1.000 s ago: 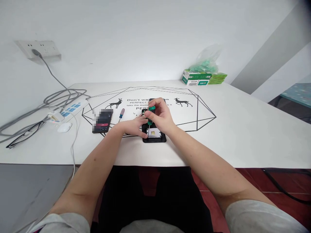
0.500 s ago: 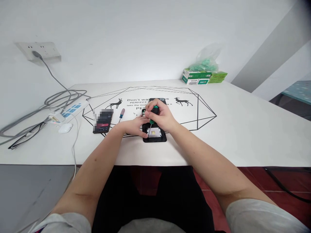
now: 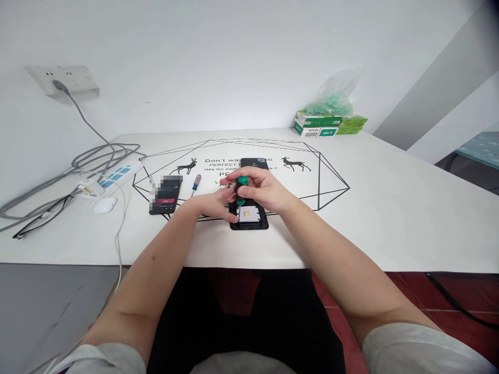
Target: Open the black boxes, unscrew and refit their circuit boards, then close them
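Observation:
A black flat device (image 3: 249, 226) lies on the table in front of me, with a pale plate (image 3: 253, 214) bearing a small gold square in its near part. My right hand (image 3: 267, 189) is closed round the green and black handle of a screwdriver (image 3: 241, 191). The screwdriver stands nearly upright, its shaft reaching down to the plate's left side; the tip is too small to make out. Along the device's left edge, my left hand (image 3: 216, 204) grips it, thumb at the near left corner beside the shaft. Its other fingertips are partly hidden behind my right hand.
A second screwdriver (image 3: 196, 184) and a phone (image 3: 167, 196) with its screen lit lie to the left. Farther left are a power strip (image 3: 117, 179), coiled cables, a white mouse (image 3: 105, 205) and glasses (image 3: 42, 217). Green boxes (image 3: 319, 124) with a plastic bag stand by the wall.
The screwdriver has gone from leaning right to nearly upright. My right hand has shifted slightly down, its fingers loosened and repositioned round the handle. My left hand stays nearly still.

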### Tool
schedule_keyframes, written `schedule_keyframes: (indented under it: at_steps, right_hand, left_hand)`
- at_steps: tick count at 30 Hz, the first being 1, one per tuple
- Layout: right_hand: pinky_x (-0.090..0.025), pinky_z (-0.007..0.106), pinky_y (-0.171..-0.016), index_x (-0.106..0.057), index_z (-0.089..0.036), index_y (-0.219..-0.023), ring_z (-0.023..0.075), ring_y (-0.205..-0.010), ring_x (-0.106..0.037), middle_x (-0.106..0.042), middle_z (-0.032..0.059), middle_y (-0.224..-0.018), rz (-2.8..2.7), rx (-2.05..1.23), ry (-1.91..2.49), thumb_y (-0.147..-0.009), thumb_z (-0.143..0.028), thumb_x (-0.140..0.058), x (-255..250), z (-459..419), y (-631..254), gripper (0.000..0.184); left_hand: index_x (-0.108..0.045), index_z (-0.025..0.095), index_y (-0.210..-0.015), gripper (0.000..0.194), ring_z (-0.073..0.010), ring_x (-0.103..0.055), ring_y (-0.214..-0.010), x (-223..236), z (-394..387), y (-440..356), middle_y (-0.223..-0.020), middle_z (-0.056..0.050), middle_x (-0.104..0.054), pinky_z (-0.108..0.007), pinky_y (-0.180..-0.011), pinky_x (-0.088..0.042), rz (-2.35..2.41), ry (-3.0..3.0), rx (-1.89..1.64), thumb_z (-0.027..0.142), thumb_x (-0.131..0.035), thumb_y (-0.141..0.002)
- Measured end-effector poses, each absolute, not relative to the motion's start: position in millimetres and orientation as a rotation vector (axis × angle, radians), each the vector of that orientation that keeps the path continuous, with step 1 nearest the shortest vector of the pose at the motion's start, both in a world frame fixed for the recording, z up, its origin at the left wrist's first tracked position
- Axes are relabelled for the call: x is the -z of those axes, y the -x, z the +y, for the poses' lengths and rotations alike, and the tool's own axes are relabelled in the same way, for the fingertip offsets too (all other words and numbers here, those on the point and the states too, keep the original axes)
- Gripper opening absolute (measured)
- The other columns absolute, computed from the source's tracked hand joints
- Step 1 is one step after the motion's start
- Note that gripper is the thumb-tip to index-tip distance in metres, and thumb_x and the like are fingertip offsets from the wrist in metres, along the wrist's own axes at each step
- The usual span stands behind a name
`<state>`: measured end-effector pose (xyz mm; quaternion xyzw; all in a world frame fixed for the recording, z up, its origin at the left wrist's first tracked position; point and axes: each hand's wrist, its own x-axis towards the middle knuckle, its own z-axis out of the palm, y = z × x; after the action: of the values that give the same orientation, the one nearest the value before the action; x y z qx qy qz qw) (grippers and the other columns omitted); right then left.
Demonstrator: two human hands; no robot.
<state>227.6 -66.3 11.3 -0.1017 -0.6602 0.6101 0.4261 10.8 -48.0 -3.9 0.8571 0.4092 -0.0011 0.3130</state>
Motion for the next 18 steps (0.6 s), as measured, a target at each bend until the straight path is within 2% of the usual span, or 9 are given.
schedule_keyframes:
  at_steps: [4, 6, 11, 14, 18]
  right_hand:
    - [-0.072, 0.034, -0.081, -0.08, -0.025, -0.109, 0.0167, -0.087, -0.081, -0.083, 0.0016, -0.098, -1.607, -1.345, 0.366, -0.076, -0.032, -0.099, -6.3, -64.0, -221.9, 0.039]
    - [-0.071, 0.034, -0.08, -0.08, -0.025, -0.11, 0.0171, -0.086, -0.08, -0.082, 0.0005, -0.093, -1.583, -1.268, 0.414, -0.075, -0.033, -0.1, -4.0, -64.2, -220.1, 0.041]
    - [-0.07, 0.035, -0.074, -0.082, -0.027, -0.116, 0.0201, -0.091, -0.082, -0.086, 0.0055, -0.107, -1.577, -1.272, 0.394, -0.094, -0.051, -0.081, -0.1, -67.1, -223.6, 0.033]
    - [-0.07, 0.036, -0.073, -0.083, -0.028, -0.119, 0.0227, -0.096, -0.083, -0.086, 0.0067, -0.112, -1.618, -1.264, 0.421, -0.095, -0.054, -0.078, -1.1, -66.8, -228.0, 0.036]
    - [-0.066, 0.03, -0.064, -0.082, -0.025, -0.114, 0.0199, -0.087, -0.081, -0.086, 0.0074, -0.107, -1.655, -1.21, 0.435, -0.093, -0.056, -0.081, -5.4, -64.9, -230.3, 0.037]
  left_hand:
    - [-0.048, 0.028, -0.167, 0.1, -0.0482, -0.036, -0.165, 5.9, -45.9, -11.4, -0.174, -0.013, -0.048, -0.058, -0.131, -0.041, 1.023, -2.266, -0.034, 0.061, -0.084, -0.079]
    - [-0.047, 0.028, -0.168, 0.101, -0.0478, -0.031, -0.167, 6.3, -44.9, -11.4, -0.176, -0.013, -0.045, -0.059, -0.132, -0.039, 1.024, -2.278, -0.032, 0.061, -0.083, -0.08]
    - [-0.054, 0.03, -0.165, 0.1, -0.0506, -0.026, -0.169, 3.1, -46.3, -11.3, -0.181, -0.011, -0.037, -0.063, -0.133, -0.036, 1.088, -2.27, -0.019, 0.062, -0.086, -0.076]
    - [-0.054, 0.033, -0.165, 0.095, -0.0491, -0.024, -0.17, 2.2, -47.3, -10.7, -0.183, -0.008, -0.035, -0.063, -0.134, -0.035, 1.067, -2.287, -0.014, 0.06, -0.085, -0.079]
    - [-0.05, 0.035, -0.169, 0.098, -0.0471, -0.022, -0.171, 4.4, -46.2, -9.6, -0.186, -0.005, -0.028, -0.06, -0.135, -0.033, 1.024, -2.306, -0.015, 0.06, -0.084, -0.081]
